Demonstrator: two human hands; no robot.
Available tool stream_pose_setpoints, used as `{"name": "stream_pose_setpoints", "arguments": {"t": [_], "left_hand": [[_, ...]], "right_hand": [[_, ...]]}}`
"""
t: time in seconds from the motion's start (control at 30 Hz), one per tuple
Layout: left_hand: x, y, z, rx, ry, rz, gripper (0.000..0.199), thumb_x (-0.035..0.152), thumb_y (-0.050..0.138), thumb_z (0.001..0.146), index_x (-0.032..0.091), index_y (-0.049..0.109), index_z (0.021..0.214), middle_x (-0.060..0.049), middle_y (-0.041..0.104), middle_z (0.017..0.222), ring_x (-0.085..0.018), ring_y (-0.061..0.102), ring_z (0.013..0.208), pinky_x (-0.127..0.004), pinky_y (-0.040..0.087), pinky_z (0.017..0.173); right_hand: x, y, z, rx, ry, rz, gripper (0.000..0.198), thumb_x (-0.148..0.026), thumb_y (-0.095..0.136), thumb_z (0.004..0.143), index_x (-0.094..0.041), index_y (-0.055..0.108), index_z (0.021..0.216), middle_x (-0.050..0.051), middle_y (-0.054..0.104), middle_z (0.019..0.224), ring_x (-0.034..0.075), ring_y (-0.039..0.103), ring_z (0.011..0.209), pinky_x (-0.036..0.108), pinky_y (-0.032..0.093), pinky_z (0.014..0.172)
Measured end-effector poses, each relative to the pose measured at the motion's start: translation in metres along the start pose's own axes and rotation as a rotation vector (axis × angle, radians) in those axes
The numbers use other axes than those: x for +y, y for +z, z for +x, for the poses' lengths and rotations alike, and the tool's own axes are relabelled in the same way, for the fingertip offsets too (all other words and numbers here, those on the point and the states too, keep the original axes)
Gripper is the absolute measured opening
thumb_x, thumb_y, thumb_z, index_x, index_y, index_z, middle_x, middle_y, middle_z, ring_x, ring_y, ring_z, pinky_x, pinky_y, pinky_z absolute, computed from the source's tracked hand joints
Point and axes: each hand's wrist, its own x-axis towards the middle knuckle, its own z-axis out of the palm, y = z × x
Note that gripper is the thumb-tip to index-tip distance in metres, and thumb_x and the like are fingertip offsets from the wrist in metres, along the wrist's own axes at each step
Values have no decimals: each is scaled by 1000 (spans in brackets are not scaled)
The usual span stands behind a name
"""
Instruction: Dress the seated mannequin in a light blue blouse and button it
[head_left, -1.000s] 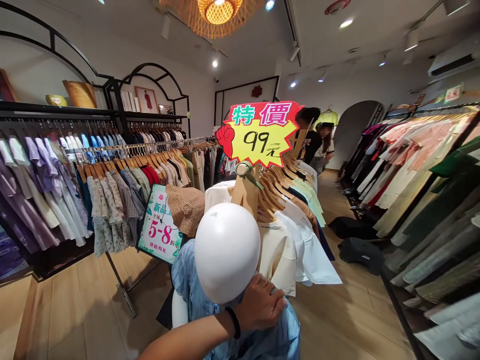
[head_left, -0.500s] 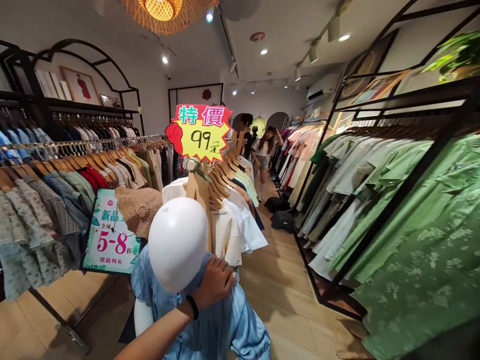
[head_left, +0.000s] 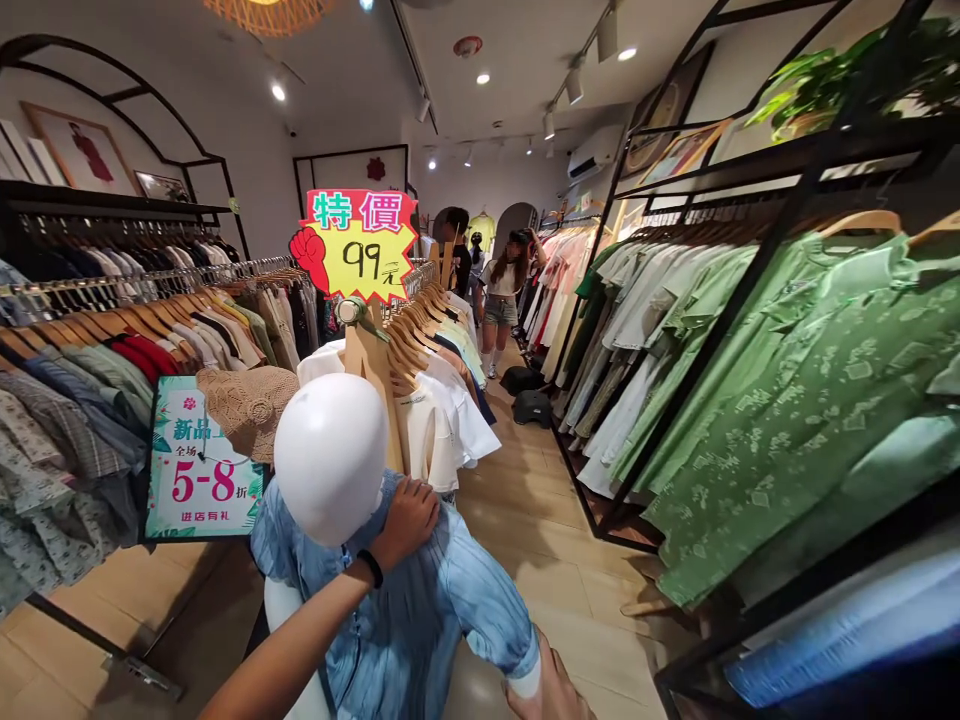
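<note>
A white mannequin with a smooth, featureless head stands right in front of me. It wears a light blue blouse with puffed sleeves. My left hand, with a black band at the wrist, rests on the blouse near the neck, its fingers curled over the shoulder. At the lower right, my right hand is wrapped round the mannequin's arm just below the sleeve cuff. Part of that hand is cut off by the frame's bottom edge.
Behind the mannequin stands a wooden clothes rack with a price sign. A knitted hat overlaps a sale board on the left. Green dresses hang at right. Black caps lie by the aisle, where people stand.
My right hand has come into view at the lower right, on the mannequin's arm. The view has turned right. My left hand stays on the shoulder.
</note>
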Motion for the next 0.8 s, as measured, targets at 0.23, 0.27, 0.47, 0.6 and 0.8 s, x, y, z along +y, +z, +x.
{"name": "stream_pose_setpoints", "arguments": {"t": [0.23, 0.27, 0.47, 0.6, 0.8], "left_hand": [[-1, 1, -3, 9, -9, 46, 33, 23, 30, 99, 17, 61, 108, -6, 66, 118, -24, 52, 115, -42, 27, 113], [-2, 1, -3, 5, -10, 45, 34, 22, 29, 99, 16, 61, 109, -6, 65, 118, -24, 51, 116, -42, 27, 112], [-1, -6, -5, -17, -20, 44, 31, 17, 30, 97, 15, 59, 108, -8, 64, 118, -23, 50, 117, -42, 26, 113], [2, -13, -8, -38, -33, 55, 34, 18, 26, 99, 18, 58, 111, -7, 64, 121, -23, 48, 120, -40, 22, 116], [3, -20, -2, -61, -48, 41, 38, 25, 24, 100, 20, 59, 114, -7, 65, 121, -23, 50, 122, -40, 22, 117]], "right_hand": [[24, -11, -25, -31, 33, -63, 63, -33, 52, 70, -27, 46, 133, 9, 61, 110, 33, 65, 100, 43, 53, 78], [26, -10, -28, -19, 35, -87, 62, -32, 53, 70, -27, 46, 132, 9, 60, 108, 32, 65, 100, 43, 53, 79], [48, 1, -46, 51, -15, -85, 61, -20, 50, 69, -30, 48, 130, 7, 56, 99, 31, 64, 97, 42, 52, 86], [73, 9, -60, 126, 10, -45, 60, -19, 47, 66, -32, 51, 125, 6, 55, 98, 32, 64, 97, 44, 50, 92], [111, 1, -87, 209, -25, 53, 55, -28, 45, 68, -32, 53, 122, 9, 57, 96, 35, 63, 93, 50, 51, 87]]}}
